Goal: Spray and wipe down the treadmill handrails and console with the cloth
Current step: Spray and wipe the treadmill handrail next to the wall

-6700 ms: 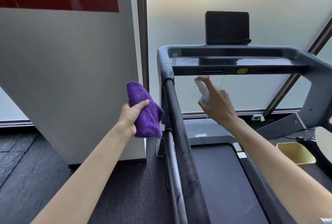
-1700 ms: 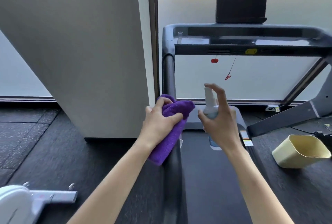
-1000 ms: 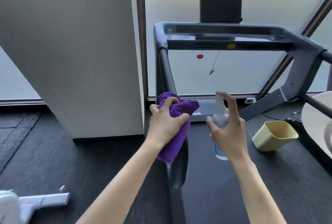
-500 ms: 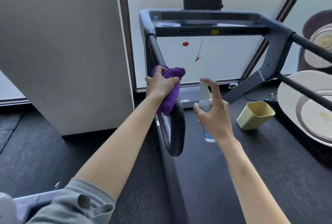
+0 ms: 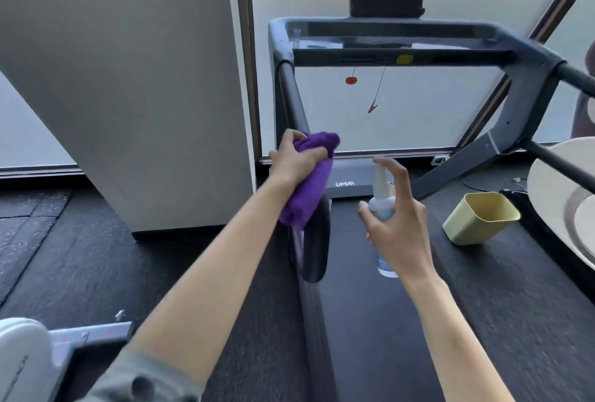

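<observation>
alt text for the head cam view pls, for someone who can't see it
The left hand grips a purple cloth around the treadmill's left handrail, while the right hand holds a spray bottle beside it over the belt. The console stands ahead against a frosted window, a yellow bin to the right.

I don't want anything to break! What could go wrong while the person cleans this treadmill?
1. The right hand holds the small clear spray bottle with one finger on the nozzle; spray might drift onto the black treadmill belt and leave it slippery.
2. The left hand grips the purple fluffy cloth around the black left handrail; its loose end hangs and could slip off.
3. The pale yellow plastic bin sits tilted nearby and may tip.
</observation>
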Demonstrator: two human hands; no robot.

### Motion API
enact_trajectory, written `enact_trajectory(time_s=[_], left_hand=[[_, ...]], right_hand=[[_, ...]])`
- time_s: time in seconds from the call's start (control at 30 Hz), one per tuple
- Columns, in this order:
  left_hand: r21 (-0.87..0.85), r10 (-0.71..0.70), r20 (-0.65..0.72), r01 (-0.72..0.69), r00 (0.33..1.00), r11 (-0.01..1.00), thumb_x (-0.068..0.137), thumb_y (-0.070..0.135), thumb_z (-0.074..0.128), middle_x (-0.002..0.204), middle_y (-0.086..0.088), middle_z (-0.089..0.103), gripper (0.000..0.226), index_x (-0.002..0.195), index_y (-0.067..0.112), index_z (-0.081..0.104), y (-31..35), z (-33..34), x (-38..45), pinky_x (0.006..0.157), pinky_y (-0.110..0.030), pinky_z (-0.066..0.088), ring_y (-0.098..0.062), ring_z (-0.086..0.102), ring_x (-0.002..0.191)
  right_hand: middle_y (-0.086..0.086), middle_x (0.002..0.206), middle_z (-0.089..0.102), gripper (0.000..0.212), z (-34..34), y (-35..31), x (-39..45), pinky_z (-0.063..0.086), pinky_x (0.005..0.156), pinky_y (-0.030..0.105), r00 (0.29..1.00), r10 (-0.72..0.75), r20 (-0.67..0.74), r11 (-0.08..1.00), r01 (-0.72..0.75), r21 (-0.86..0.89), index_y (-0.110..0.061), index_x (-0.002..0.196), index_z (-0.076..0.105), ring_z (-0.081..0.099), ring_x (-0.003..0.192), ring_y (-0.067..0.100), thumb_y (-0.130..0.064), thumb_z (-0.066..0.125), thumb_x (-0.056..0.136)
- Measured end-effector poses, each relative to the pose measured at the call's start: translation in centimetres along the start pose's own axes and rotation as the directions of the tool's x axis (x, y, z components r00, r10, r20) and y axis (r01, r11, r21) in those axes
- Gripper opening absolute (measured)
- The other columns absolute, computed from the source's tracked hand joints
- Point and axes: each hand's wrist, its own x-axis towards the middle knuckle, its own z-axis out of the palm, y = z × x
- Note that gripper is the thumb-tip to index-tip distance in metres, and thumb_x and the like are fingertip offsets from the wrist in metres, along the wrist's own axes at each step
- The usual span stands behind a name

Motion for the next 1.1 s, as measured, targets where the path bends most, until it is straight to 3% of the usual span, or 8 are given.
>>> enact_trajectory(time_s=[0.13, 0.27, 0.47, 0.6, 0.8, 0.97, 1.1], left_hand=[[-0.207, 0.028, -0.009, -0.029, 1.0, 0.978, 0.084, 0.024, 0.067, 0.107, -0.005, 0.06, 0.026, 0.102, 0.021, 0.048, 0.0, -0.7, 0.9, 0.081, -0.033, 0.052, -0.023, 0.061, 0.09], [-0.431, -0.079, -0.101, 0.028, 0.992, 0.902, 0.088, 0.025, 0.063, 0.085, -0.001, 0.063, 0.012, 0.088, 0.02, 0.053, -6.0, -2.3, -3.7, 0.056, -0.021, 0.052, -0.01, 0.061, 0.065], [-0.604, -0.159, -0.123, 0.053, 0.979, 0.795, 0.089, 0.029, 0.063, 0.084, 0.001, 0.063, 0.015, 0.096, 0.023, 0.052, -10.6, -5.5, -7.3, 0.061, -0.029, 0.053, -0.012, 0.06, 0.065], [-0.62, -0.08, -0.128, -0.017, 0.988, 0.785, 0.089, 0.029, 0.063, 0.081, 0.005, 0.065, 0.015, 0.098, 0.024, 0.052, -10.1, -6.4, -7.5, 0.058, -0.026, 0.054, -0.008, 0.062, 0.064], [-0.602, -0.071, -0.133, -0.023, 0.989, 0.798, 0.089, 0.029, 0.063, 0.084, 0.002, 0.065, 0.015, 0.099, 0.024, 0.052, -10.2, -6.5, -7.9, 0.056, -0.026, 0.054, -0.008, 0.062, 0.063], [-0.602, -0.055, -0.11, -0.023, 0.992, 0.798, 0.088, 0.032, 0.064, 0.076, 0.009, 0.068, 0.017, 0.099, 0.025, 0.053, -10.0, -6.5, -8.6, 0.053, -0.026, 0.054, -0.008, 0.062, 0.06], [-0.576, 0.024, -0.137, -0.099, 0.99, 0.812, 0.09, 0.029, 0.063, 0.075, 0.013, 0.066, 0.015, 0.099, 0.025, 0.052, -8.5, -4.4, -9.5, 0.054, -0.025, 0.053, -0.007, 0.061, 0.062]], right_hand=[[-0.001, 0.063, 0.056, 0.064, 0.0, -0.5, -1.7, 0.054, 0.061, 0.033, 0.999, -0.042, 0.018, 0.999, 0.043, -0.015, -0.042, 0.128, 0.042, 0.055, 0.053, 0.02, -0.003, 0.062, 0.08], [-0.016, 0.071, 0.052, 0.063, -0.3, -0.1, -3.6, 0.043, 0.059, 0.014, 0.997, -0.07, 0.042, 0.993, 0.074, -0.091, -0.04, 0.129, 0.043, 0.051, 0.06, 0.008, -0.006, 0.066, 0.082], [-0.008, 0.1, 0.063, 0.063, -0.4, 0.2, -5.5, 0.036, 0.064, 0.0, 0.995, -0.091, -0.031, 0.984, 0.085, -0.159, -0.034, 0.131, 0.043, 0.05, 0.07, 0.004, -0.005, 0.068, 0.082], [-0.018, 0.103, 0.056, 0.063, -0.6, 0.3, -6.8, 0.045, 0.065, 0.016, 0.985, -0.134, -0.109, 0.968, 0.106, -0.227, -0.03, 0.131, 0.043, 0.054, 0.073, 0.009, -0.003, 0.07, 0.081], [-0.013, 0.095, 0.055, 0.065, -0.2, 1.2, -7.5, 0.035, 0.066, 0.009, 0.976, -0.157, -0.152, 0.958, 0.113, -0.262, -0.024, 0.124, 0.045, 0.051, 0.069, 0.008, 0.007, 0.069, 0.073], [0.001, 0.098, 0.066, 0.068, 0.0, 1.9, -7.3, 0.039, 0.061, 0.021, 0.981, -0.122, -0.154, 0.942, 0.066, -0.329, -0.03, 0.128, 0.043, 0.055, 0.065, 0.021, 0.003, 0.07, 0.074], [-0.001, 0.097, 0.065, 0.068, -0.1, 2.3, -7.2, 0.041, 0.062, 0.024, 0.982, -0.085, -0.171, 0.949, 0.028, -0.313, -0.032, 0.129, 0.042, 0.054, 0.064, 0.022, 0.0, 0.069, 0.076]])
